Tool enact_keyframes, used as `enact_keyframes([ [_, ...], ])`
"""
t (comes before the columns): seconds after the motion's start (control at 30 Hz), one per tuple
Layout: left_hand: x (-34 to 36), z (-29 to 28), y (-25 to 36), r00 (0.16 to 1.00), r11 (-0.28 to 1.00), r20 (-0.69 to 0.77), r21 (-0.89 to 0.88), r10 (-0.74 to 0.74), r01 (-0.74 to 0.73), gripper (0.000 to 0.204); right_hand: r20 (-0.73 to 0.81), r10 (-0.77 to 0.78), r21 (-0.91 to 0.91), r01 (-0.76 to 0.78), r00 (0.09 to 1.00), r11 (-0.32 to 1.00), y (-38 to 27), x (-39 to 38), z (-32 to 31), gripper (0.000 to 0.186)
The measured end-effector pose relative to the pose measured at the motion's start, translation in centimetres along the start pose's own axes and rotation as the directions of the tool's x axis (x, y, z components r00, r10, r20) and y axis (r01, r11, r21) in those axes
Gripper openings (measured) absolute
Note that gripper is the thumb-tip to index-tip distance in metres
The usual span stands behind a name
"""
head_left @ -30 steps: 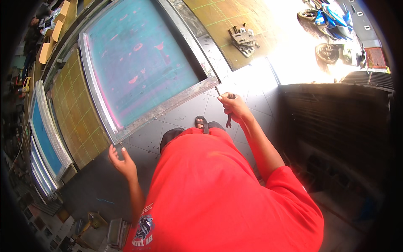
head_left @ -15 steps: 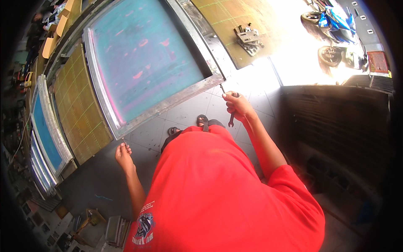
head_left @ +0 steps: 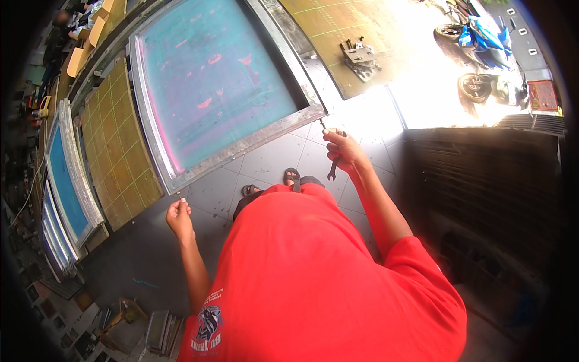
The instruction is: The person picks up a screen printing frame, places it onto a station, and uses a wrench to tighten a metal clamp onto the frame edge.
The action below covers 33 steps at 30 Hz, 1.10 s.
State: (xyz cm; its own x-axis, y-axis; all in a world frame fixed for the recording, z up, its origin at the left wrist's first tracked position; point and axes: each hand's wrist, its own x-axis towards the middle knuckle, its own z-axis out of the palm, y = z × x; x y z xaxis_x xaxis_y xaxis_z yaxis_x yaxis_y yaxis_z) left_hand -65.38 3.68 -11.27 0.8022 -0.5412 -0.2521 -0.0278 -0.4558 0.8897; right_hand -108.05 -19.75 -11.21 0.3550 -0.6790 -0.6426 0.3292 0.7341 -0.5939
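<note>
A printing screen with teal mesh (head_left: 211, 78) and pink marks sits in a grey metal frame (head_left: 247, 152) before me. At its near left corner, my left hand (head_left: 181, 222) is closed in a pinch on a thin bolt (head_left: 179, 195) under the frame. By the near right corner, my right hand (head_left: 344, 151) pinches another thin bolt (head_left: 322, 123). A dark open-ended wrench (head_left: 332, 171) hangs down from the same right hand, its upper part hidden by the fingers.
Yellow boards with green grid lines lie left (head_left: 120, 151) and right (head_left: 316, 36) of the screen. Metal brackets with bolts (head_left: 362, 56) rest on the right board. More blue screens (head_left: 65, 181) stand at left. A blue motorcycle (head_left: 487, 41) is far right, a person (head_left: 62, 21) far left.
The view has shifted slightly, so the screen appears a little to the right and lower. Both hands stay at the two near corners with their grips unchanged.
</note>
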Motion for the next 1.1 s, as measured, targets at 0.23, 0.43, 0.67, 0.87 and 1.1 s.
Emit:
enact_keyframes([
  [0.23,0.0,0.2,0.2,0.998,0.998,0.031,-0.028,-0.056,0.057,0.015,-0.076,-0.043,0.029,0.046,0.996,0.999,0.0,-0.8,1.7,0.017],
  [0.43,-0.3,0.5,0.3,0.999,0.999,0.030,-0.028,-0.032,0.033,0.014,-0.022,0.041,0.071,-0.039,0.999,0.997,-0.3,-1.0,1.4,0.017],
  [0.67,-0.2,0.6,0.2,1.000,1.000,0.027,-0.006,-0.004,0.004,0.014,-0.063,0.036,0.026,-0.035,0.997,0.999,-0.4,-0.6,2.1,0.019],
  [0.87,-0.1,0.6,0.0,1.000,1.000,0.017,0.015,0.008,-0.009,0.015,-0.030,0.034,0.093,-0.031,0.999,0.995,0.2,-0.5,1.2,0.016],
  [1.1,-0.1,0.7,0.3,1.000,1.000,0.018,0.020,0.014,-0.014,0.015,-0.129,-0.062,-0.016,0.060,0.990,0.998,1.2,0.1,1.1,0.019],
])
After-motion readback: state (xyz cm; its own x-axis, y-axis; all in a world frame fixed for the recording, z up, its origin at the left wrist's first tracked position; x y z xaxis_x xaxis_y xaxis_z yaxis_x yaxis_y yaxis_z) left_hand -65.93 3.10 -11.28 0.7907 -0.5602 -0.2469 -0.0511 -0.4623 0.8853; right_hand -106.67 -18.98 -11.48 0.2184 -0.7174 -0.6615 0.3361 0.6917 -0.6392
